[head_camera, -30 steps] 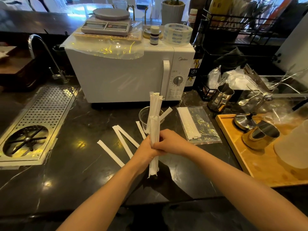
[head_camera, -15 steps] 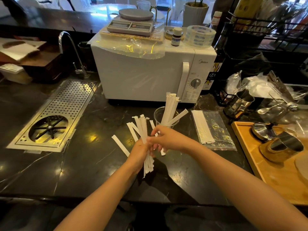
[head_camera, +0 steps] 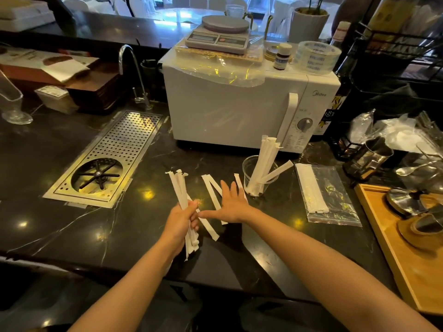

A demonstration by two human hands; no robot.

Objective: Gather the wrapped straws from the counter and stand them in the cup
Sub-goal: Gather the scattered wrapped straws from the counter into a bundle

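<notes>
Now our right hand (head_camera: 231, 207) has left the bundle (head_camera: 182, 195) and spreads flat and empty over loose straws (head_camera: 211, 190) on the counter (head_camera: 72, 224). Our left hand (head_camera: 182, 219) grips the bundle tightly. More straws stand in the cup (head_camera: 260, 173), near the right hand.

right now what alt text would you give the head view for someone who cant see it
A person's left hand holds a bundle of wrapped straws above a dark counter, while the open right hand reaches over loose straws lying there. A clear cup already holding straws stands before a white microwave.
</notes>
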